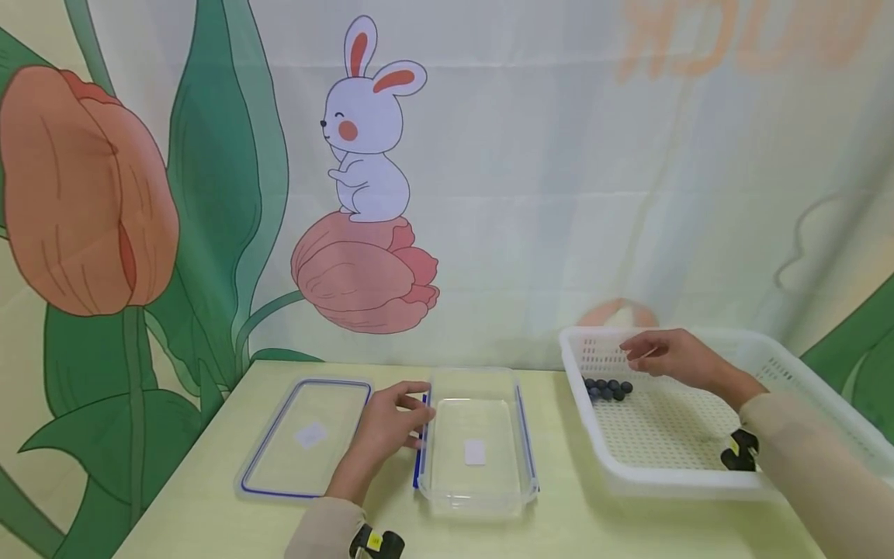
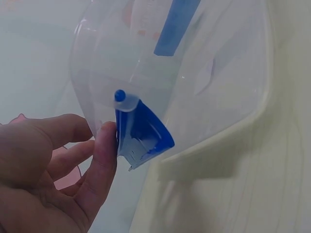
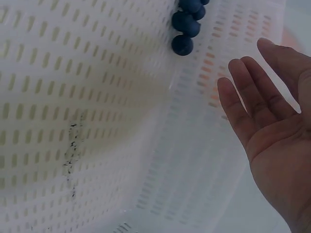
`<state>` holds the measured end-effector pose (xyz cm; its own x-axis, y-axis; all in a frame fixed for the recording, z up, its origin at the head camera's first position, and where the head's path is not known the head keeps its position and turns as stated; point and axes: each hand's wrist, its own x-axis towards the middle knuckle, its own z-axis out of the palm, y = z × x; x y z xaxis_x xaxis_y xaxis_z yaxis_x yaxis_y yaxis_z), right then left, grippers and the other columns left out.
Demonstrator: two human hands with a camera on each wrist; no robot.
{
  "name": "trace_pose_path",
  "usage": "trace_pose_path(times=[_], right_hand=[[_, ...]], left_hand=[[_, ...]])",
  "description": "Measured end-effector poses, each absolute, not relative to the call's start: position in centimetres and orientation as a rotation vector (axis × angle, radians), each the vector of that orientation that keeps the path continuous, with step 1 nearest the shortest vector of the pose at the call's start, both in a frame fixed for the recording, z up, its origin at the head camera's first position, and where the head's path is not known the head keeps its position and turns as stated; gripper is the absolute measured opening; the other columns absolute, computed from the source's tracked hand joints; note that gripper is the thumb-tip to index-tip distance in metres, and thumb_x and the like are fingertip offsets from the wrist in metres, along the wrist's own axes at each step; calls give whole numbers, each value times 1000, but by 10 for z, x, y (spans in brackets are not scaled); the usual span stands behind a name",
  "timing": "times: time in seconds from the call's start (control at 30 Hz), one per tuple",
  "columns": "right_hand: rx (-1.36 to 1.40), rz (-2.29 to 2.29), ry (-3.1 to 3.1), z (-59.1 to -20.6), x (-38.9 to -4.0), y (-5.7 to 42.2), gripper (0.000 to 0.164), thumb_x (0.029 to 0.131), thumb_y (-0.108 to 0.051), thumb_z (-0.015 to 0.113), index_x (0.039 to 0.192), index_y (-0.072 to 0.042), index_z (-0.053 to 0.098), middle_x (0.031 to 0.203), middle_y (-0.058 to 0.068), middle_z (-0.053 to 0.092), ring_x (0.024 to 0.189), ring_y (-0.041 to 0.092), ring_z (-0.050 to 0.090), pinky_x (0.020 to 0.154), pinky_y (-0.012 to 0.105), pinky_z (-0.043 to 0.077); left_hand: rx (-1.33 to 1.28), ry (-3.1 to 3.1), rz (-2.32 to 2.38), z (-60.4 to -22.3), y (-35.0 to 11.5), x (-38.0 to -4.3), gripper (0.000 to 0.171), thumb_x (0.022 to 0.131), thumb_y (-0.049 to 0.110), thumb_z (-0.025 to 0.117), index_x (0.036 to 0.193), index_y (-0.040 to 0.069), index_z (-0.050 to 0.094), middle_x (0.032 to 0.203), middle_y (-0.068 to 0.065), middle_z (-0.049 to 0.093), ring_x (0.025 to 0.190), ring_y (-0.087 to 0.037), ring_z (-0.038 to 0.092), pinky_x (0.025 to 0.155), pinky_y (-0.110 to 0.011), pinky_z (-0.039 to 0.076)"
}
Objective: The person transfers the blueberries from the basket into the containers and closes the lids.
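My left hand (image 1: 389,419) is at the left side of a clear plastic food container (image 1: 475,497). The container has blue clips along its sides and a small white label inside. In the left wrist view, the fingertips touch the container's side beside a hanging blue clip (image 2: 141,133); the fingers are fairly straight. Over the white perforated basket (image 1: 670,473), my right hand (image 1: 673,359) hovers with loosely bent fingers and nothing between them. Several dark blue round berries (image 1: 608,388) lie grouped at the basket's left side, just below and left of that hand. They show again as blueberry-like balls (image 3: 182,44) in the right wrist view.
A clear lid (image 1: 300,458) with a blue seal lies flat on the table (image 1: 559,536), left of the container. Behind the table hangs a printed curtain (image 1: 503,194) with a rabbit and tulips. The basket's raised walls stand at the right.
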<state>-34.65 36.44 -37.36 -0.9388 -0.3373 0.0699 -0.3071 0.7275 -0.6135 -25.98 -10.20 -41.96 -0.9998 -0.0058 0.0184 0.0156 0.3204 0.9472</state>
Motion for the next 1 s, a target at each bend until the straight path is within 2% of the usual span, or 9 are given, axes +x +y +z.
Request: trace_pose_path(times=[0.4,0.57,0.77,1.0], right_hand=[[-576,-930,2793,-397,-356,373,29,100,-5,72,125,10,70,116,22,72,94,24,71,75,39,62],[-651,-872,2792,-401,-359,370,26,98,-3,72,122,8,73,118,23,72,97,29,70,76,39,62],[-696,-746,2798,-403,-361,364,24,93,0,75,117,6,76,112,18,74,98,30,70,78,44,63],[-658,-656,2822,-406,-365,365,13,91,2,76,103,1,80,98,8,77,88,19,68,77,41,61]], left_hand=[[-6,-2535,-1820,-421,-102,-261,45,95,5,78,138,6,69,105,-13,67,79,-23,70,61,-32,65],[-9,-2531,-1815,-421,-102,-261,45,94,4,79,138,6,69,104,-13,67,78,-23,70,60,-32,64],[-6,-2532,-1818,-422,-103,-261,45,95,4,79,139,6,69,104,-13,67,78,-23,69,61,-32,65],[-17,-2527,-1830,-422,-103,-261,47,95,4,79,140,6,68,105,-13,66,78,-22,69,60,-33,65]])
